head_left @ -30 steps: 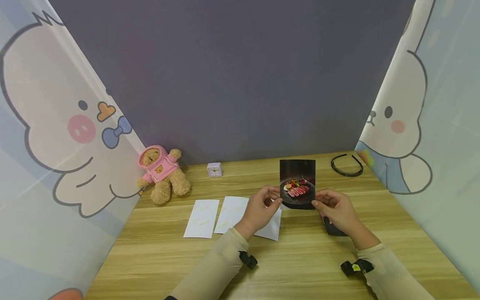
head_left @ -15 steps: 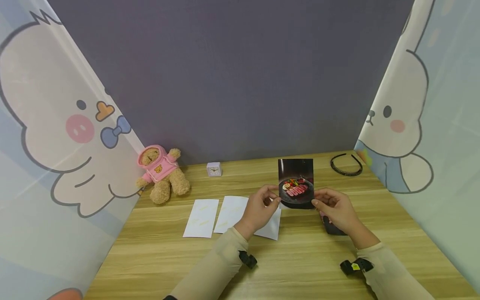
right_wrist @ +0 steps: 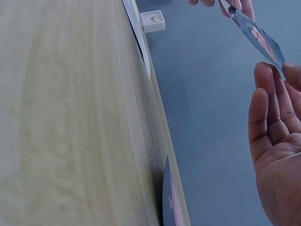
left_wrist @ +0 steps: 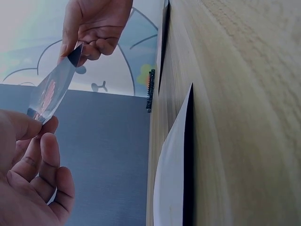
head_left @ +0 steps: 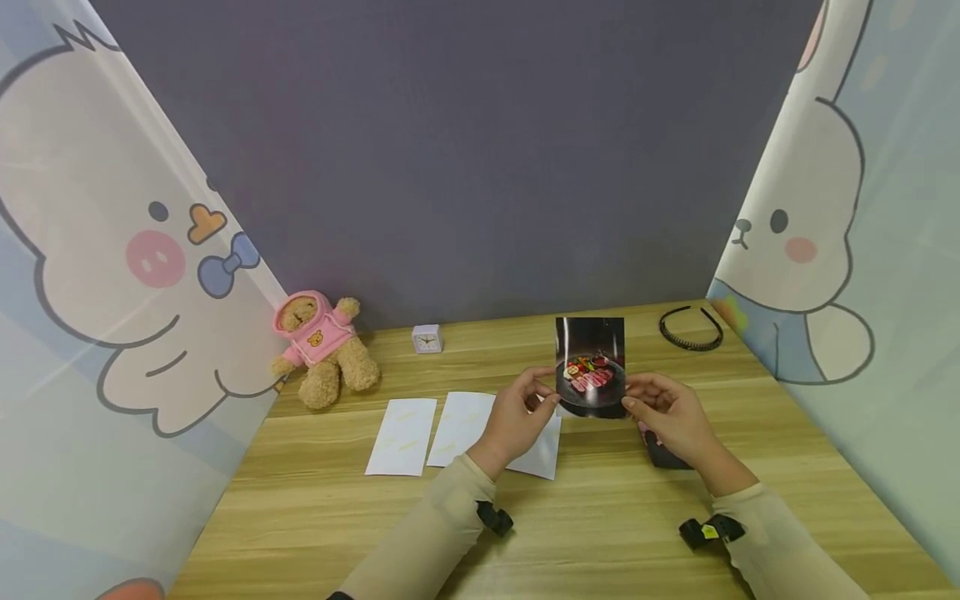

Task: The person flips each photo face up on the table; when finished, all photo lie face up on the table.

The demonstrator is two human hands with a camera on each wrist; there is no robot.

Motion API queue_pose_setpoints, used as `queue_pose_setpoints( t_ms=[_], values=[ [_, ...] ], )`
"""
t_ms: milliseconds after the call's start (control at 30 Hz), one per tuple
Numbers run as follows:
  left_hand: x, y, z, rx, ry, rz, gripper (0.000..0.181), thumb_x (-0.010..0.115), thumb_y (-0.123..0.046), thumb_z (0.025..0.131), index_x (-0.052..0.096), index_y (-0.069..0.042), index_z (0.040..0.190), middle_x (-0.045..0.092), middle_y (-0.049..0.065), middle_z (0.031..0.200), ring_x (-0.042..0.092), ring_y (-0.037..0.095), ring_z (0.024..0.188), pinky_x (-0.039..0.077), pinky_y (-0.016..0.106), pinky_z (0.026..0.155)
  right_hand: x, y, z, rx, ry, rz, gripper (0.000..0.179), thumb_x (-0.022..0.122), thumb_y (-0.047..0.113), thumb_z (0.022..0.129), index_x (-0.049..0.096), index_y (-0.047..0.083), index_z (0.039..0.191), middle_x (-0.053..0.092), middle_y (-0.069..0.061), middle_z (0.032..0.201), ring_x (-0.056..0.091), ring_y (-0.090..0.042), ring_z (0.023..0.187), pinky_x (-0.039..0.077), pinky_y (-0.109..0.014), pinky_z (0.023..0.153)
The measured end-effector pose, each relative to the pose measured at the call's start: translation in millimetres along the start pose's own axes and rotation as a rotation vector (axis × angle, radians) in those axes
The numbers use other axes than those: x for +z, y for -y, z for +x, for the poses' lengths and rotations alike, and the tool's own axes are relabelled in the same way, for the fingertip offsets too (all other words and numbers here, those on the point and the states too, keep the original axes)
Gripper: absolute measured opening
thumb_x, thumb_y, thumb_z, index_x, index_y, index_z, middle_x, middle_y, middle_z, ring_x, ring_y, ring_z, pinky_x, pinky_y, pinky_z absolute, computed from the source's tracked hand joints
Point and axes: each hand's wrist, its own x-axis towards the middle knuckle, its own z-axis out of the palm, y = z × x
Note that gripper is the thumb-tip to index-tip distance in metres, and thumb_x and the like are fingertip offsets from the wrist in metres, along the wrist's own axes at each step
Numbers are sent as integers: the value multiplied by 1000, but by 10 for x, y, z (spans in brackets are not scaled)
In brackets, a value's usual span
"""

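Between my two hands is a glossy photo (head_left: 590, 367) of sliced meat and vegetables on a dark plate, held up above the table with its picture side toward me. My left hand (head_left: 517, 417) pinches its lower left edge between thumb and finger. At the lower right edge, my right hand (head_left: 670, 417) pinches it the same way. The wrist views show the photo (left_wrist: 55, 89) slightly bowed between the two pinches. White sheets (head_left: 401, 437) with faint yellow marks lie on the table, partly behind my left hand. A dark photo with some pink (head_left: 663, 450) is half hidden under my right hand.
On the wood-grain table (head_left: 585, 533), a teddy bear in a pink hoodie (head_left: 322, 346) sits at the back left. A small white clock (head_left: 427, 338) stands near the dark back panel (head_left: 480, 167). A black headband (head_left: 690, 329) lies at the back right. Cartoon-printed side panels flank the table.
Both hands keep their pinch on the photo. It has shifted very slightly left, and a light reflection now shows across its upper part. The things on the table have stayed put.
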Motion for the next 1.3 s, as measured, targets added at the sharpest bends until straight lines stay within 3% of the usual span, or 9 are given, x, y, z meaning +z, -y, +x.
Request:
queue_pose_setpoints(
  t_ms=[367, 767, 1033, 1300],
  values=[
    [-8, -5, -11, -16, 22, -26, 42, 70, -16, 102, 60, -22, 143, 76, -8, 96, 62, 6, 73, 52, 25, 67, -3, -17, 10, -31, 3, -11, 30, 65, -16, 95, 62, -14, 125, 72, -9, 94, 68, -26, 68, 52, -32, 47],
    [18, 41, -18, -24, 23, -4, 42, 71, -16, 102, 61, -21, 142, 75, -9, 94, 62, 5, 72, 53, 25, 66, -16, -37, 16, -29, 27, 2, 39, 64, -14, 97, 56, -13, 135, 72, -12, 96, 68, -24, 67, 50, -36, 43],
    [33, 37, -13, -32, 36, 1, 44, 71, -14, 100, 61, -19, 143, 75, -10, 95, 61, 4, 70, 51, 24, 63, -32, -42, 15, -12, 46, 1, 46, 64, -11, 99, 51, -8, 143, 71, -15, 98, 68, -18, 65, 40, -47, 36],
    [38, 28, -17, -41, 53, 34, 45, 72, -13, 100, 60, -17, 143, 75, -11, 96, 59, 3, 68, 49, 23, 59, -33, -42, 17, -3, 57, 25, 48, 64, -12, 98, 50, -9, 144, 70, -16, 99, 66, -31, 66, 42, -46, 38]
  ],
)
